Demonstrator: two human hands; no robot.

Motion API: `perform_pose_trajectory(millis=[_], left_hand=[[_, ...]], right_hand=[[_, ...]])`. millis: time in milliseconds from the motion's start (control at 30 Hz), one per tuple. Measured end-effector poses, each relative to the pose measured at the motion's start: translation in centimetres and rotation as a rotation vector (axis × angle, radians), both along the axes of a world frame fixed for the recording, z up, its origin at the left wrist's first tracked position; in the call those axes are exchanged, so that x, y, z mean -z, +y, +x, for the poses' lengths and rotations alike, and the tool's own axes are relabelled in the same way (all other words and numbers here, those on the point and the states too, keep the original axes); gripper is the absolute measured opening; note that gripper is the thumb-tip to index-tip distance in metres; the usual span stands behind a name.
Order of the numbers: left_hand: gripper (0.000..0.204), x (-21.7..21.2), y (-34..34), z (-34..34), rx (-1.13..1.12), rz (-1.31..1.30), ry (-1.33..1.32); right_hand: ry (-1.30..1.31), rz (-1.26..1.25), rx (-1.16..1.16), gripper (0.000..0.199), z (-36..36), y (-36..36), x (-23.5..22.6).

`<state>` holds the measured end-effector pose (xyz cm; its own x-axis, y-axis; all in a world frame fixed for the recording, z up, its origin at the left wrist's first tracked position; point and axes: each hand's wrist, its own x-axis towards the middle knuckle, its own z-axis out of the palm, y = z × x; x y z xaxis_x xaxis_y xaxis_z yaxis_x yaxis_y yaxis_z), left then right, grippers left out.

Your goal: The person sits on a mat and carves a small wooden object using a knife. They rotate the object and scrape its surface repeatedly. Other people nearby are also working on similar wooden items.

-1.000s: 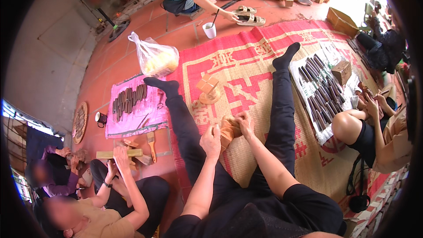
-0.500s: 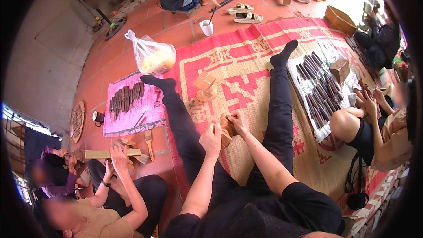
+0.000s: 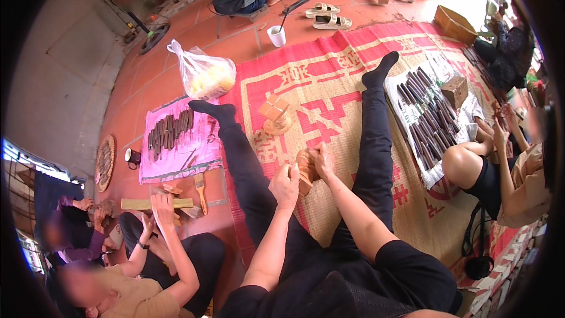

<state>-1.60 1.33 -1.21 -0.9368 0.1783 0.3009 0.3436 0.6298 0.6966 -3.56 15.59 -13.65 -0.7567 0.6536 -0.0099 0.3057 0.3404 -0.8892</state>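
Observation:
A small reddish-brown wood carving with rounded, ridged forms and a squared lower end is held between my legs, above the mat. My left hand is closed at its near left side, thumb pressed toward it. Around its right side the fingers of my right hand are curled, partly hidden behind the piece. Whether a small tool or scrap is also in either hand I cannot make out. Beyond my hands, a pale wooden block rests on a round wooden piece.
Carving tools lie on a pink cloth at left and a white cloth at right. A brush, plastic bag, white cup and sandals surround the patterned mat. Co-workers sit close on both sides; one holds a plank.
The carving has turned more upright and shifted slightly right, both my hands moving with it. A far person's arm has drawn back from beside the cup. The left co-worker's plank moved slightly right.

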Motion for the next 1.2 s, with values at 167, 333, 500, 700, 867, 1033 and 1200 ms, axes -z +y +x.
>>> perform_pose_trajectory(millis=[167,333,500,700,867,1033,1200], left_hand=[[0.031,-0.2,-0.3,0.3,-0.013,0.024,-0.012],[0.03,0.3,0.1,0.0,-0.006,0.022,0.013],[0.029,0.1,0.0,-0.1,0.004,-0.034,0.013],[0.03,0.9,-0.3,0.3,0.01,0.001,0.025],[0.028,0.0,0.3,0.3,0.037,0.006,0.068],[0.029,0.8,-0.4,0.3,0.028,0.007,0.076],[0.03,0.3,0.4,0.2,0.061,-0.011,0.095]], right_hand=[[-0.034,-0.078,0.065,0.023,-0.9,0.5,-0.7],[0.05,-0.057,-0.114,0.027,-0.7,-0.6,-0.6],[-0.139,0.055,0.067,0.024,-2.5,1.2,0.7],[0.065,-0.06,-0.151,0.019,-1.5,-1.0,-1.6],[-0.077,-0.096,0.015,0.023,-3.5,0.6,-0.2],[0.043,-0.109,-0.132,0.024,-2.4,-1.3,-2.2],[0.022,-0.051,-0.059,0.023,-2.6,-0.5,-0.5]])
